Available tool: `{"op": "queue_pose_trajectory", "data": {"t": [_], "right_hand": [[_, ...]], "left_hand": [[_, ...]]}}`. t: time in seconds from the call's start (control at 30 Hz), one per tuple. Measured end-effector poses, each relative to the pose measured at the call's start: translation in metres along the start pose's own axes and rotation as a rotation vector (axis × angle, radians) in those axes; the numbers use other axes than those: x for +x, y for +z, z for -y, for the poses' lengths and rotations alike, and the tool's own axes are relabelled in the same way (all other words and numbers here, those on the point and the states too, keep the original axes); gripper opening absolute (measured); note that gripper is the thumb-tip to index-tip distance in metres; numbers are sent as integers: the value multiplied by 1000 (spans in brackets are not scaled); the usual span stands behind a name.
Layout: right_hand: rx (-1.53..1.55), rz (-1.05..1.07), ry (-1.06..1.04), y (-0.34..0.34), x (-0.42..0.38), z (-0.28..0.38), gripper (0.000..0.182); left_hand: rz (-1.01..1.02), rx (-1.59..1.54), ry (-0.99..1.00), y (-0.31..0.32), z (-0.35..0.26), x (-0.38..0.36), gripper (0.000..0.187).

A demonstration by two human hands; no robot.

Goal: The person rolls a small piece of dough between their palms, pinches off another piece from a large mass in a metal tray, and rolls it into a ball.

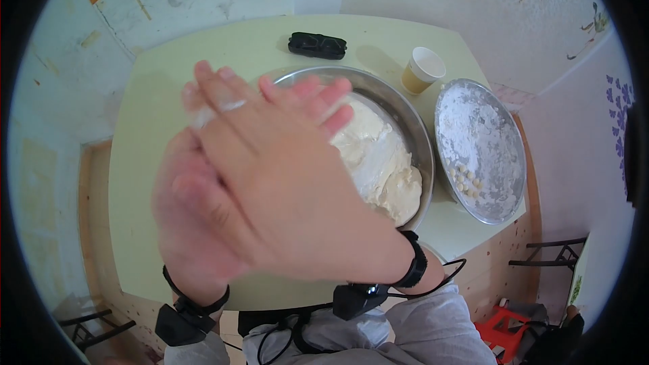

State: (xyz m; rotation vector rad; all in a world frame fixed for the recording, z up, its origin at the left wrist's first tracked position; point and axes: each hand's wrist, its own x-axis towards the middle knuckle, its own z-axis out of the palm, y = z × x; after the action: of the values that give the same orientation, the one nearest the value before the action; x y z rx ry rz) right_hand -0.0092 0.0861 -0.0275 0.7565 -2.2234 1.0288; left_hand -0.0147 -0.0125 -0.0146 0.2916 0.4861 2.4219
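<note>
My right hand (291, 176) lies flat across my left hand (186, 209), palm against palm, over the left part of the table. The fingers of both are stretched out and slightly blurred. Whitish patches, flour or dough, show near the fingers, but what lies between the palms is hidden. Behind them, a large lump of pale dough (368, 155) fills much of a round metal basin (424, 155), partly covered by my right hand. At the right, an oval metal tray (520, 152) is dusted with white powder (473, 118) and bears several small dough balls (466, 181) near its front edge.
A paper cup (423, 71) stands between basin and tray. Behind the basin lies a black case-like object (317, 46) on the pale green table (145, 94). Walls rise close behind. A red stool (503, 328) is on the floor at the lower right.
</note>
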Motion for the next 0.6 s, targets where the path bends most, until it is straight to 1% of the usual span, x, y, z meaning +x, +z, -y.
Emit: {"op": "queue_pose_trajectory", "data": {"t": [0.03, 0.07, 0.1, 0.13, 0.2, 0.27, 0.3, 0.33, 0.37, 0.4, 0.43, 0.47, 0.5, 0.53, 0.6], "right_hand": [[1, 0, 1, 4, 0, 6, 56], [110, -23, -21, 8, -1, 14, 58], [218, -47, -42, 9, -2, 20, 59], [220, -49, -41, 9, -3, 26, 59], [251, 16, -158, 9, -5, 34, 61], [298, 20, -161, 9, -4, 34, 61], [342, 25, -164, 8, -4, 33, 60], [343, 30, -165, 6, -4, 32, 60], [312, 24, -107, 2, -2, 29, 59], [283, 17, -48, -2, 0, 25, 58], [284, 19, -50, -6, 1, 20, 58], [169, 1, -52, -9, 1, 14, 57], [53, -17, -52, -12, 1, 7, 56], [50, -17, -52, -14, 2, 2, 56], [-23, 9, 41, -17, 3, -5, 55]], "left_hand": [[52, -38, -22, -5, -5, 4, 73], [92, -70, -47, -10, -10, 12, 72], [91, -68, -48, -12, -14, 13, 72], [91, -96, -22, -15, -18, 14, 70], [89, -124, 5, -16, -19, 14, 69], [108, -87, -102, -14, -16, 16, 68], [108, -88, -100, -17, -9, 17, 68], [159, -110, -167, -23, 1, 20, 65], [212, -132, -234, -26, 9, 21, 62], [213, -132, -230, -25, 15, 22, 62], [168, -67, -234, -22, 20, 22, 70], [122, -2, -241, -21, 24, 19, 78], [201, -270, -106, -14, 26, 6, 74], [203, -271, -107, -1, 21, 2, 74], [-212, 947, 33, 19, 8, -6, 66]]}}
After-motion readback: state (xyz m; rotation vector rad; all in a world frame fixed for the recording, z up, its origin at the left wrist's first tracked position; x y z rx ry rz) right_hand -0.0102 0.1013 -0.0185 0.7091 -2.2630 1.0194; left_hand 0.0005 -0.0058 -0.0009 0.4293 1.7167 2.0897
